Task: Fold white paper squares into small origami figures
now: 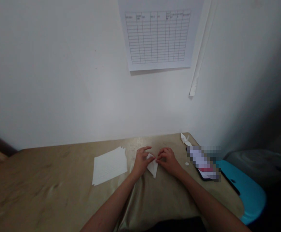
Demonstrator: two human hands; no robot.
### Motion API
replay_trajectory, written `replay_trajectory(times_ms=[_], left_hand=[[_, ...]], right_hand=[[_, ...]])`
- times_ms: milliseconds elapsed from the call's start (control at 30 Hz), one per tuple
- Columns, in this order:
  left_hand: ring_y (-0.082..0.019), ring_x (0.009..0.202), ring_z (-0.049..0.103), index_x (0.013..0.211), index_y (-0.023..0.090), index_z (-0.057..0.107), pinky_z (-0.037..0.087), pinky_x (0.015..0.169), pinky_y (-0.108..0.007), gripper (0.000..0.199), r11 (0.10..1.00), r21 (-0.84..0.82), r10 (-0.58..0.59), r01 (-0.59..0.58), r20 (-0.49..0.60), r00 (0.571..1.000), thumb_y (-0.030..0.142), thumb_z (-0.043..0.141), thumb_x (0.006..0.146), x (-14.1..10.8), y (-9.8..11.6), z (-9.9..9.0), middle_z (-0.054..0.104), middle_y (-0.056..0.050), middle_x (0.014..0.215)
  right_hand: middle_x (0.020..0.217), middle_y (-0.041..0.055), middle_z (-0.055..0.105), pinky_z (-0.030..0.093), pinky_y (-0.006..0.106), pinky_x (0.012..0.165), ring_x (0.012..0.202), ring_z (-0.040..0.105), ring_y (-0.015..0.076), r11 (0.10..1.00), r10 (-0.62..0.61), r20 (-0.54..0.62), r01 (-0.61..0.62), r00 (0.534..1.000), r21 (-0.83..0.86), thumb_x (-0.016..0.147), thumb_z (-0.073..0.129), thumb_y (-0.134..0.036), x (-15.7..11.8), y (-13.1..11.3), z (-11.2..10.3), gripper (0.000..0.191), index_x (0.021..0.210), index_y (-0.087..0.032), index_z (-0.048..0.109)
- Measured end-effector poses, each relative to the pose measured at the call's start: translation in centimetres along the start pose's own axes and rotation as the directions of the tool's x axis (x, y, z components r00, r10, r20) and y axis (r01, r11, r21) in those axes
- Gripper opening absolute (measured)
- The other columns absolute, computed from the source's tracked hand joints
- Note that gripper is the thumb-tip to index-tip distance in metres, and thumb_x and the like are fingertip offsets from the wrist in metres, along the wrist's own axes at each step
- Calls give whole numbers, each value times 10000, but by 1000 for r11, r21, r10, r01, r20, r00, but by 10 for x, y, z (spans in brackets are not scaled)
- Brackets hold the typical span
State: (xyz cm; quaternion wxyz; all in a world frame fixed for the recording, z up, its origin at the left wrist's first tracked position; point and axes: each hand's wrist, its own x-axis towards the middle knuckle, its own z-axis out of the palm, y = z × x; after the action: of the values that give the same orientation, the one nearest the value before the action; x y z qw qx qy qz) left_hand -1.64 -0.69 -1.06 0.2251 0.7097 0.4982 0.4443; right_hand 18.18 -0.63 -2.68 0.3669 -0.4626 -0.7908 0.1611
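A small folded piece of white paper (pixel 152 168), kite-shaped with a point toward me, lies on the brown table cover between my hands. My left hand (pixel 141 161) is at its left upper edge, thumb pressed on the paper and index finger stretched out above it. From the right, my right hand (pixel 166 158) pinches the paper's upper corner with curled fingers. The fingertips of both hands almost meet there and partly hide the top of the fold.
A stack of white paper sheets (pixel 110 166) lies to the left. On the right are a phone with a blurred screen (pixel 203 162), a folded white paper figure (pixel 185 139) and a paper scrap (pixel 187 163). A blue chair (pixel 248 190) stands beyond the table's right edge. A printed chart (pixel 158 38) hangs on the wall.
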Motion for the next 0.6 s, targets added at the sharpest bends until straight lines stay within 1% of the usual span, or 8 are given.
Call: replay_trajectory(times_ms=[167,267,400,500,600], left_hand=[[-264,1199,564,756,264,788,369,1082,-488,53,996,-75,-44,39,-66,997,315,775,750,3,-2,-4,687,-45,1236],[-263,1209,560,759,267,789,357,1092,-490,76,995,-92,-40,34,-73,996,342,772,756,3,-2,-5,682,-43,1244],[-258,1191,570,763,273,785,360,1088,-488,68,995,-101,-13,5,-75,997,338,765,769,2,-1,-3,682,-44,1229],[-257,1197,564,763,274,782,356,1090,-494,84,996,-86,-9,3,-71,997,334,737,801,2,0,-2,677,-46,1232],[-259,1215,549,775,273,784,359,1099,-494,80,997,-81,-16,10,-82,997,345,751,788,2,0,-3,660,-48,1249]], right_hand=[[975,26,673,320,441,1027,1084,504,243,1000,-18,35,19,999,-21,807,739,-241,0,-4,-1,53,762,-261,721],[964,25,680,309,437,1038,1120,487,247,999,-23,25,24,999,-24,803,743,-241,0,-6,-1,52,757,-257,723],[933,23,682,315,430,1023,1096,496,247,1000,9,-7,-9,1000,-8,770,776,-254,1,-5,-3,73,714,-255,729],[952,30,683,330,432,1003,1084,501,251,999,37,-18,-37,999,-2,752,791,-262,1,-4,-3,73,701,-262,738],[957,33,680,337,436,999,1074,503,252,999,46,-25,-46,999,-5,737,804,-272,1,-4,-3,69,700,-271,745]])
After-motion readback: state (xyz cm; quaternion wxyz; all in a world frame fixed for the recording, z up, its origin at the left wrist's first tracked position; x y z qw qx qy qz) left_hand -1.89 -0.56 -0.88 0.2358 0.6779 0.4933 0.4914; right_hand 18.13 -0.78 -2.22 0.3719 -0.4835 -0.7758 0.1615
